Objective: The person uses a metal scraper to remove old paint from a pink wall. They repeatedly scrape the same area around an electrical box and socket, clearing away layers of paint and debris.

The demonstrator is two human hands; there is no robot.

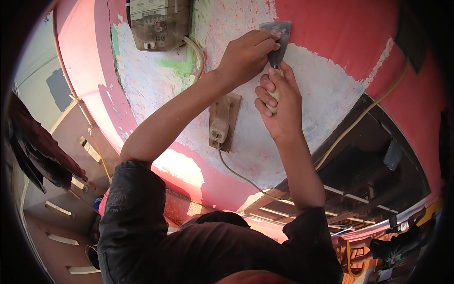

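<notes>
A paint scraper [279,35] with a wide metal blade and a pale handle lies against the wall at the edge of the red paint. My right hand [282,97] is closed around its handle, fingers wrapped and blade pointing up. From the left, my left hand [248,53] reaches across with bent fingers pressed onto the blade. Around the blade, the wall [312,78] is bared to a patchy white and pale blue layer, with red paint [331,28] above and to the right.
An electricity meter box [156,28] hangs at upper left, with a cable [197,59] running down. Below my hands, a socket [219,131] with a plugged-in cord sits on a wooden board. A dark window [369,161] is at right. Dark clothes [40,142] hang at far left.
</notes>
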